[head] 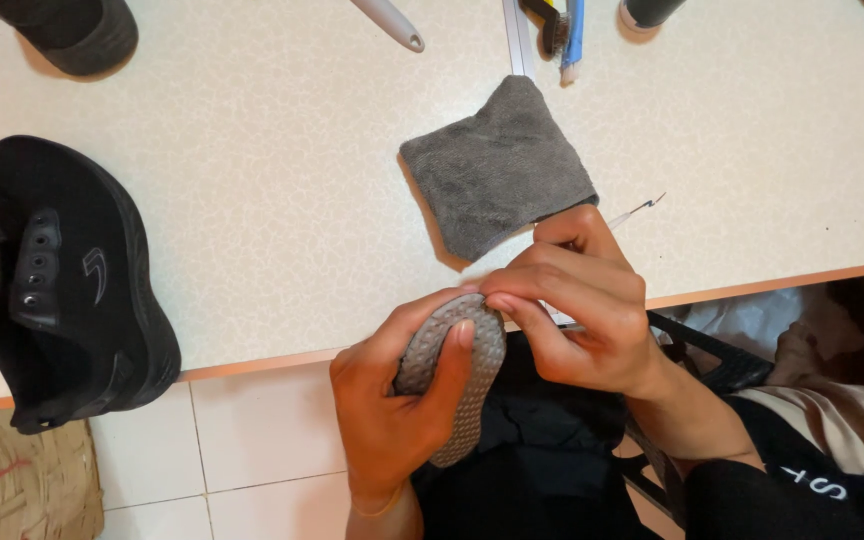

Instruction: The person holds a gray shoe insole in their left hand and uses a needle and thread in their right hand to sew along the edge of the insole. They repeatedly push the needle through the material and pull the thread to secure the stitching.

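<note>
Fingers of my left hand (392, 400) are grasping a grey studded shoe sole (457, 375) below the counter (282, 180) edge. I'm seeing my right hand (582, 310), at two o'clock, pinching a thin hooked pick (637, 210) against it, grip clenched; a grey cloth (497, 165) is lying at twelve.

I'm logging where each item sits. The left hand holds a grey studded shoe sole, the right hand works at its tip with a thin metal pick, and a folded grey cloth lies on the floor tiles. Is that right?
Not quite: the head view shows the folded grey cloth lying on the speckled table, not on the floor tiles. The rest stands: the left hand holds the grey studded shoe sole, and the right hand works at its tip with a thin metal pick.
</note>
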